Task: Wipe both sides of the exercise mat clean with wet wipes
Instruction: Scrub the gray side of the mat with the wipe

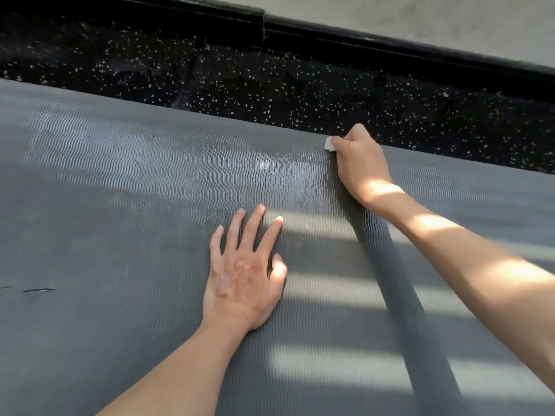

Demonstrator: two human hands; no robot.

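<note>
A grey exercise mat [120,235] with a wavy ribbed surface lies flat and fills most of the head view. A wet sheen shows on it left of my right hand. My right hand [359,165] is curled round a small white wet wipe [329,144] and holds it against the mat right at its far edge; only a corner of the wipe shows. My left hand [244,274] rests flat on the mat with fingers spread, nearer to me.
Beyond the mat's far edge runs black rubber flooring with white flecks [240,85], then a black baseboard [330,37] and a pale wall [420,16]. A small tear [39,290] marks the mat at the left. Sunlight stripes fall across the mat's right side.
</note>
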